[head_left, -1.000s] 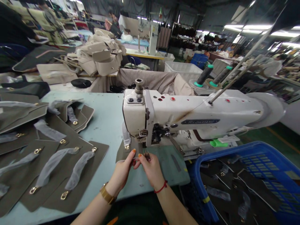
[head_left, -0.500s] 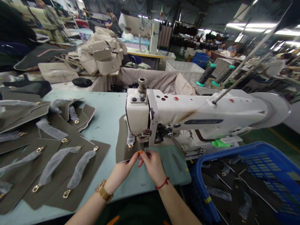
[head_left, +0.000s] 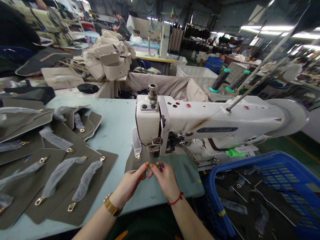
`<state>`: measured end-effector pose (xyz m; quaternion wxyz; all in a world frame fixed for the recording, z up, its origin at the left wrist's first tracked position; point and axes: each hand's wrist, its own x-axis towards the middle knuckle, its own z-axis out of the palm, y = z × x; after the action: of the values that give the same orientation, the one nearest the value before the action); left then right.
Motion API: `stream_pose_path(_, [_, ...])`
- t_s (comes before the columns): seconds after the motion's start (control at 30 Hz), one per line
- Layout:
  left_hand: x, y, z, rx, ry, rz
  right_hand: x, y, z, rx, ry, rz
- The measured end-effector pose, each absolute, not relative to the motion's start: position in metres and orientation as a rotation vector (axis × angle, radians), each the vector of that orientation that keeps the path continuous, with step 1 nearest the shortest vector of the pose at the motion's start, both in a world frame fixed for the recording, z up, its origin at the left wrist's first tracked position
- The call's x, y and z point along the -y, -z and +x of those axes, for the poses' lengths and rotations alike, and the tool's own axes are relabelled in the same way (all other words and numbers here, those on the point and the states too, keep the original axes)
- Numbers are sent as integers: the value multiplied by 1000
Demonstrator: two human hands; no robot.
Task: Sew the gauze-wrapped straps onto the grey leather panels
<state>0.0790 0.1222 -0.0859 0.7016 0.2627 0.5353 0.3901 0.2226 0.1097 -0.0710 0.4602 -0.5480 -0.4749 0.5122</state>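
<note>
A grey-brown flat panel [head_left: 131, 162] lies beneath the head of the white sewing machine [head_left: 148, 121]. On it is a plastic-wrapped strap [head_left: 136, 141] with a gold buckle [head_left: 138, 156]. My left hand [head_left: 133, 183] is closed at the panel's near edge, thumb on top and fingers partly hidden. Close beside it, my right hand [head_left: 163, 180] is closed around what look like small thread snips [head_left: 161, 164], their metal tips pointing toward the needle area. Its thumb and forefinger come together near the left thumb; any thread between them is too fine to make out.
More panels with wrapped straps [head_left: 82, 186] overlap on the pale blue table [head_left: 112, 116] at left. A blue plastic basket [head_left: 215, 193] of similar pieces stands at right. Thread cones [head_left: 220, 81] rise behind the machine; beige bags [head_left: 112, 56] are heaped farther back.
The panel has turned and shifted under the machine head, so less of its left side shows. Its strap now tilts differently. Both hands have come slightly nearer to me.
</note>
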Motion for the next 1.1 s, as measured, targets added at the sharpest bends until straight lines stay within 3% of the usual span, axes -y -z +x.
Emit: stream_pose_path(1.1, [-165, 86, 76, -1105, -929, 678, -144, 70, 202, 989, -1159, -1429])
